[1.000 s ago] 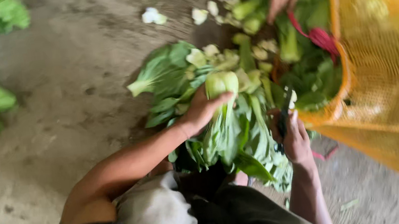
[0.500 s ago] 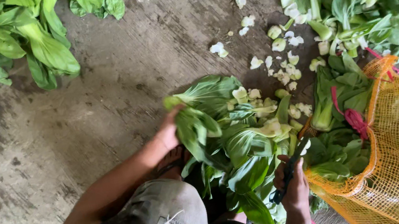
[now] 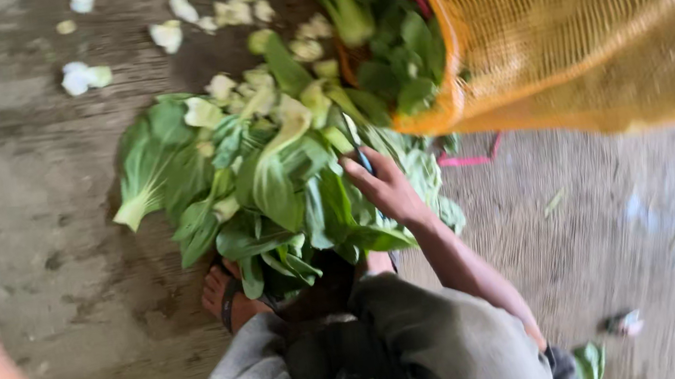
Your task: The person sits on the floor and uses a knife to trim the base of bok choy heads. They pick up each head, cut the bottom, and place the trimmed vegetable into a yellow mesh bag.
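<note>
The right hand (image 3: pixel 388 190) had its fingers curled tight around a small knife (image 3: pixel 356 145), on top of the pile of green leaves (image 3: pixel 267 181). The yellow net bag (image 3: pixel 584 18) sat just beside the pile. The left hand could not be seen.

A rough grey concrete floor (image 3: pixel 28 213) carries a heap of leafy greens (image 3: pixel 266 173) at its middle, pale cut stem scraps (image 3: pixel 165 34) toward the far edge, and an orange mesh sack (image 3: pixel 584 18), apparently resting at the far right corner.
</note>
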{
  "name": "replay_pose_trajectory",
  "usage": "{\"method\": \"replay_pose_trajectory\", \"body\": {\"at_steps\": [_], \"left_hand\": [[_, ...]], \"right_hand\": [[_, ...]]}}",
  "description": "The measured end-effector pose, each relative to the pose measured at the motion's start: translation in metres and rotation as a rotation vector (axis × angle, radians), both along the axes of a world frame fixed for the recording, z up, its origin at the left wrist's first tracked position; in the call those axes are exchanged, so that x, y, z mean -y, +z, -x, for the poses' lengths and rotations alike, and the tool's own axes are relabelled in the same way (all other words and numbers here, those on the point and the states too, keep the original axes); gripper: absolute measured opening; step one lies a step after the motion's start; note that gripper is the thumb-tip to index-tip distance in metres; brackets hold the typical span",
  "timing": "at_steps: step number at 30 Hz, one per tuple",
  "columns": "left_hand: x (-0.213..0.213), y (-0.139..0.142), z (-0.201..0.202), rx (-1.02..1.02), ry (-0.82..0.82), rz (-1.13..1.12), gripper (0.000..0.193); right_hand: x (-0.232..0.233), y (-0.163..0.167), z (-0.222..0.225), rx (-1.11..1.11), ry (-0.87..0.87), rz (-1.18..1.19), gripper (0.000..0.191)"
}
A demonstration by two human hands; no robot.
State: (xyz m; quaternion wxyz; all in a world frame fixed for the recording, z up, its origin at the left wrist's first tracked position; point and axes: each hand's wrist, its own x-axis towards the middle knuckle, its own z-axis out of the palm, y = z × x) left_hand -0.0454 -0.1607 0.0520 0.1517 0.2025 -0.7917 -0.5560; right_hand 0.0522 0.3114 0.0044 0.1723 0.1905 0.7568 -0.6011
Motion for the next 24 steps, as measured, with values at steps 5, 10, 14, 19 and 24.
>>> {"method": "replay_pose_trajectory", "body": {"at_steps": [5, 10, 14, 19, 24], "left_hand": [[-0.141, -0.011, 0.045, -0.078, -0.781, -0.137, 0.028], [-0.288, -0.040, 0.049, -0.201, -1.681, 0.615, 0.038], [-0.410, -0.044, 0.055, -0.755, -1.897, 1.464, 0.058], [-0.500, -0.077, 0.046, -1.008, -1.735, 1.990, 0.079], [-0.542, -0.106, 0.046, -0.700, -1.558, 2.149, 0.098]], "right_hand": [[-0.008, 0.003, 0.001, -0.111, -0.215, -0.173, 0.027], [-0.045, 0.000, -0.005, -0.409, -0.543, -0.286, 0.030], [-0.069, -0.012, -0.027, -0.510, -0.701, -0.358, 0.026], [-0.091, -0.029, -0.048, -0.449, -0.853, -0.361, 0.024], [-0.107, -0.032, -0.060, -0.438, -0.825, -0.390, 0.022]]}}
